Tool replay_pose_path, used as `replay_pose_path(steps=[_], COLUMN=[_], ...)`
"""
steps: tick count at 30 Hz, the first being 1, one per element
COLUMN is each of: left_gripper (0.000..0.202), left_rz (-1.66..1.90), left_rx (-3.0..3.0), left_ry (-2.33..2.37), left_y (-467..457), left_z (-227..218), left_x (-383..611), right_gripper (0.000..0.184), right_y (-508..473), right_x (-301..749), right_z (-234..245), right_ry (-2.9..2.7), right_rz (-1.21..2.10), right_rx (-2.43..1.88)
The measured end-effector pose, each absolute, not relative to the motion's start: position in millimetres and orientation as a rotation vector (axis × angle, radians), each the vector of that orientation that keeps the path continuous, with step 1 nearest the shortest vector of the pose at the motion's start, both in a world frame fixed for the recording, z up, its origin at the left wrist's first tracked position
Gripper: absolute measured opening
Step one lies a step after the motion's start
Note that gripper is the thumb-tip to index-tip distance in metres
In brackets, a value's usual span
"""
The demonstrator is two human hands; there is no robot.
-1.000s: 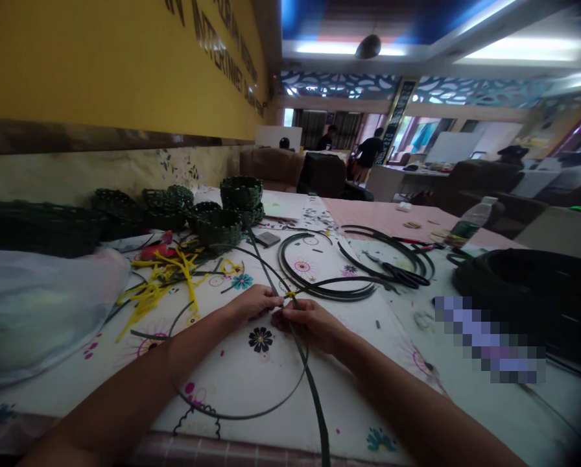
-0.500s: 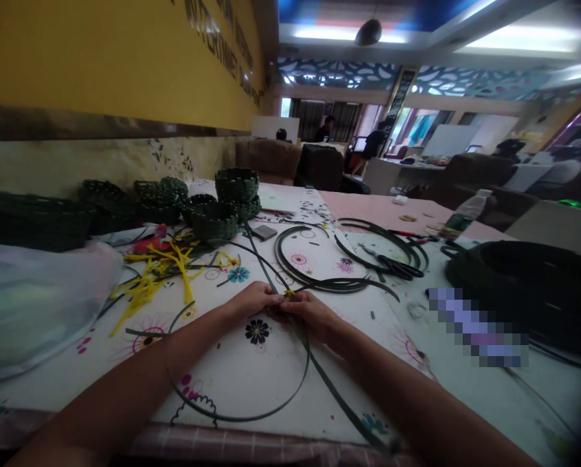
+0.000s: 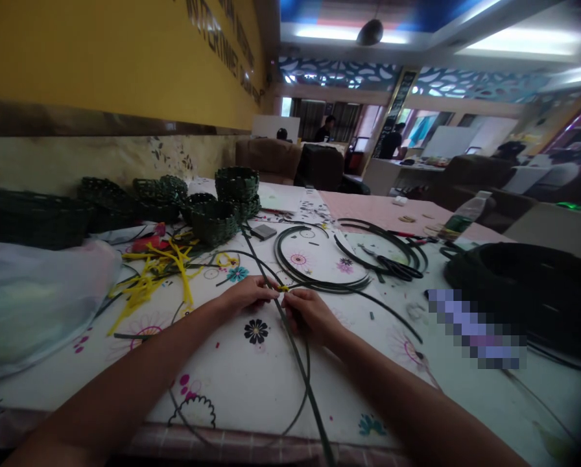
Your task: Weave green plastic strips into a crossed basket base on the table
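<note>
Above the middle of the table, my left hand (image 3: 251, 293) and my right hand (image 3: 312, 316) almost meet, fingertips pinched. Between them several dark green flat strips (image 3: 297, 357) cross, bound by a small yellow tie (image 3: 283, 288). My left thumb and fingers are closed on the strips just left of the tie. The right fingers pinch at the crossing from the other side; exactly which strip or tie end they grip is hidden. One strip runs down past the table's front edge, and a thin one curves in a loop below my hands.
Dark green woven baskets (image 3: 213, 219) line the back left, by yellow ties (image 3: 166, 272) and a plastic bag (image 3: 42, 305). Coiled strips (image 3: 281, 256), scissors (image 3: 397, 266) and a bottle (image 3: 468, 214) lie or stand beyond my hands. A large black coil (image 3: 528, 298) is at right.
My fingers have shifted slightly around the tie. The long strip's near end has swung left and down; another strip's end reaches farther right. A distant person has moved right.
</note>
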State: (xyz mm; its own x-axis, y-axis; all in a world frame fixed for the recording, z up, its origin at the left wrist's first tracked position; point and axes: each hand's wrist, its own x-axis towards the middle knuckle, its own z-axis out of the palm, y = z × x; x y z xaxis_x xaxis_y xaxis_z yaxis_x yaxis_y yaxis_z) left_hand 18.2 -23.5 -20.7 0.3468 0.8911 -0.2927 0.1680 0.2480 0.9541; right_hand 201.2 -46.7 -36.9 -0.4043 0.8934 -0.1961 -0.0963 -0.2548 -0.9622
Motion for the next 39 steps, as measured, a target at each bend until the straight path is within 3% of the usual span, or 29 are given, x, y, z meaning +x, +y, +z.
replay_pose_path(steps=[10, 14, 21, 31, 39], left_gripper=[0.036, 0.037, 0.044, 0.035, 0.038], left_rz=[0.723, 0.753, 0.705, 0.711, 0.628], left_rx=[1.31, 1.27, 1.246, 1.2, 1.224], left_ry=[1.127, 1.129, 1.067, 1.118, 1.089], left_y=[-25.5, -24.5, -22.8, -17.2, -21.7], left_z=[-28.1, -28.0, -27.6, -32.7, -26.2], left_x=[28.1, 27.8, 23.2, 20.8, 18.9], right_gripper=[0.029, 0.024, 0.026, 0.027, 0.034], right_y=[-48.0, -48.6, -53.5, -52.1, -45.9], right_x=[193.9, 191.6, 190.8, 194.2, 193.5], right_z=[-46.4, -46.6, -45.3, -39.4, -47.4], right_ry=[-1.466, -1.31, -1.337, -1.562, -1.324], right_rz=[1.601, 1.726, 1.694, 1.633, 1.701], right_rx=[-1.092, -0.999, -0.939, -1.158, -1.025])
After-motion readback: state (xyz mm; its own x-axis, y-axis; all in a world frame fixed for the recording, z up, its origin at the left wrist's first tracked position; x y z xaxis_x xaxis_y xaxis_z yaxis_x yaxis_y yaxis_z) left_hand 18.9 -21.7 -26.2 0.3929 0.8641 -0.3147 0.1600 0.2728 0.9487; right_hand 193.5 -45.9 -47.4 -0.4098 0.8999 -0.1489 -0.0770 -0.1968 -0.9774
